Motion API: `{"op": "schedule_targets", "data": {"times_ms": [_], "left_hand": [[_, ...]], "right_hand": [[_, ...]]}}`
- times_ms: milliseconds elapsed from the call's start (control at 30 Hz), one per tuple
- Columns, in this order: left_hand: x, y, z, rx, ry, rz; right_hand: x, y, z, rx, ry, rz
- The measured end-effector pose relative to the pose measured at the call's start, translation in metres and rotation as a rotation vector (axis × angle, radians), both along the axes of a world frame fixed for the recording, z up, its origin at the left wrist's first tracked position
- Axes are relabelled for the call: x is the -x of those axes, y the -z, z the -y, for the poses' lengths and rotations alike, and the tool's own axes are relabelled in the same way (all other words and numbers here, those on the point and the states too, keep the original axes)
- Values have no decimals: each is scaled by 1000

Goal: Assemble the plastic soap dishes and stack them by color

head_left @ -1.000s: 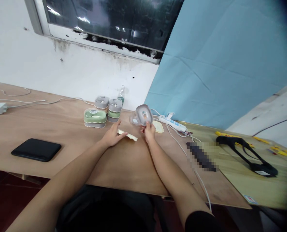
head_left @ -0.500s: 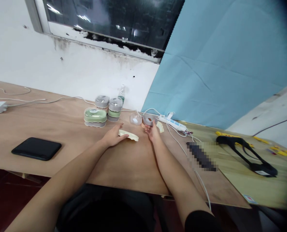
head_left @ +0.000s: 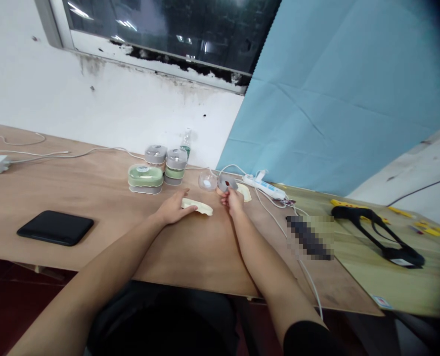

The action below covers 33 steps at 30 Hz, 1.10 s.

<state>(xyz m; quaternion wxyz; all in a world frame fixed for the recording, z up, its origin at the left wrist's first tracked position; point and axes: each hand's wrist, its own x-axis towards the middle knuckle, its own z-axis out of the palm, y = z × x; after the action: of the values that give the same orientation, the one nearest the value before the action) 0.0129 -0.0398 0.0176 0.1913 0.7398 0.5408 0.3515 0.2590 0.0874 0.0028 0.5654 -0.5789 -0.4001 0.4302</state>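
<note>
On the table, my left hand (head_left: pixel 173 206) is open, its fingers stretched out and the thumb lying against a cream-coloured, wavy-edged strip-like piece (head_left: pixel 201 206). My right hand (head_left: pixel 235 201) is closed at the near edge of a grey rounded container part (head_left: pixel 225 182), with the thumb on its rim and the other fingers curled below. A small dark reddish patch shows in the grey part's middle. Under it, a peach-coloured part (head_left: pixel 219 191) is partly visible. Left of these stands a clear rounded cover (head_left: pixel 207 181). Behind my right hand lies another cream piece (head_left: pixel 244 192).
Stacked lunch boxes, one green and grey (head_left: pixel 145 179) and two grey-topped (head_left: pixel 176 165), stand left of centre before a bottle (head_left: pixel 186 142). A black flat case (head_left: pixel 56 228) lies at left. At right are a power strip (head_left: pixel 264 188), cables and a black strap-like object (head_left: pixel 379 237).
My right hand has shifted slightly left with the grey part, which now sits flatter over the peach part. My left hand and its cream piece have hardly moved.
</note>
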Motion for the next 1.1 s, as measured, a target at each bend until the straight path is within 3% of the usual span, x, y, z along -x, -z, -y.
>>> {"op": "schedule_targets", "data": {"times_ms": [233, 367, 567, 1100], "left_hand": [[1, 0, 0, 0, 10, -1], [0, 0, 1, -11, 9, -4], [0, -1, 1, -1, 9, -5], [1, 2, -1, -3, 16, -25]], "right_hand": [[-23, 4, -3, -381, 335, 682], [-24, 2, -1, -380, 371, 870], [-15, 3, 4, -240, 258, 922], [-20, 11, -4, -292, 257, 939]]}}
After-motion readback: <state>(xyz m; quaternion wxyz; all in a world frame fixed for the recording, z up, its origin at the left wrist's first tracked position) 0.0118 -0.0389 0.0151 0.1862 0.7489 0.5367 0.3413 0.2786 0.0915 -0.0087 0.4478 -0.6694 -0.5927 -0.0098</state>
